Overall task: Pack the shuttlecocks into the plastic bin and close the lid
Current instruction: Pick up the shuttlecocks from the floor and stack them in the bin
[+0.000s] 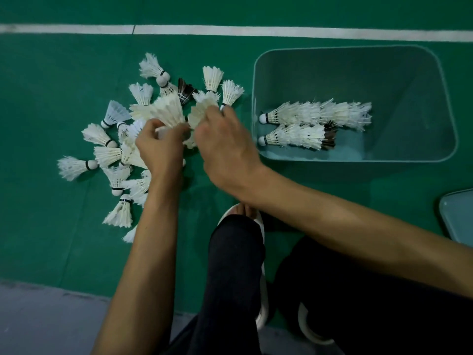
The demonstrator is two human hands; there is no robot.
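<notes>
Several white feather shuttlecocks (102,152) lie scattered on the green court floor, one dark-feathered shuttlecock (184,91) among them. My left hand (160,149) grips a nested stack of shuttlecocks (163,110) above the pile. My right hand (225,147) pinches another shuttlecock (203,107) right beside that stack. To the right stands the open pale-green plastic bin (256,80). Inside it lie two nested rows of shuttlecocks (314,115), cork ends to the left. The corner of the lid (458,213) shows at the right edge.
A white court line (256,30) runs across the floor behind the pile and bin. My legs in dark trousers and white slippers (263,290) are below the hands. A grey floor strip (46,319) lies at the lower left.
</notes>
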